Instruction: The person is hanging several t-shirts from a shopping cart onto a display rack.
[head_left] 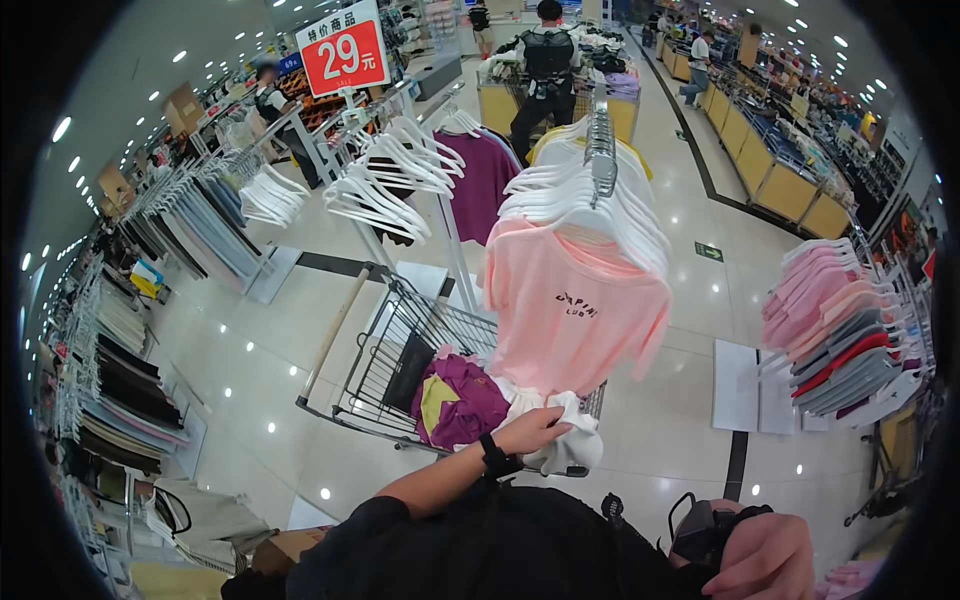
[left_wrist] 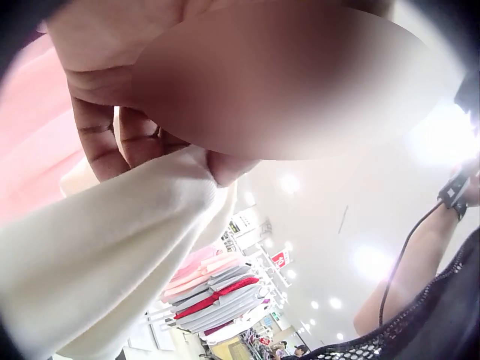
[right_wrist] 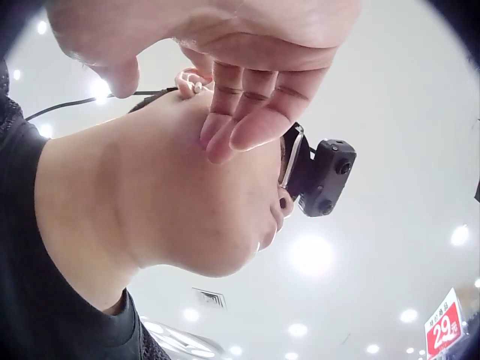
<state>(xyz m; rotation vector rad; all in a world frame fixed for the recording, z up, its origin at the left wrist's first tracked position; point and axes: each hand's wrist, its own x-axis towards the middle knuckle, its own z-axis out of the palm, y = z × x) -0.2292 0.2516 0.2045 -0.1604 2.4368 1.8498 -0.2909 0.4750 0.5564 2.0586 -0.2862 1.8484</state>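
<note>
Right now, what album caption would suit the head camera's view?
Left hand gripping white cloth at a shopping cart, near a hanging pink T-shirt.

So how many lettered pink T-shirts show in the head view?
1: the pink T-shirt, hanging first in the central row of white hangers; others may be hidden behind it.

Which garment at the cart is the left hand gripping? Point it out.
The white garment, at the end of the cart away from its handle. The left hand pinches it; the purple garment lies inside, not in its grip.
</note>
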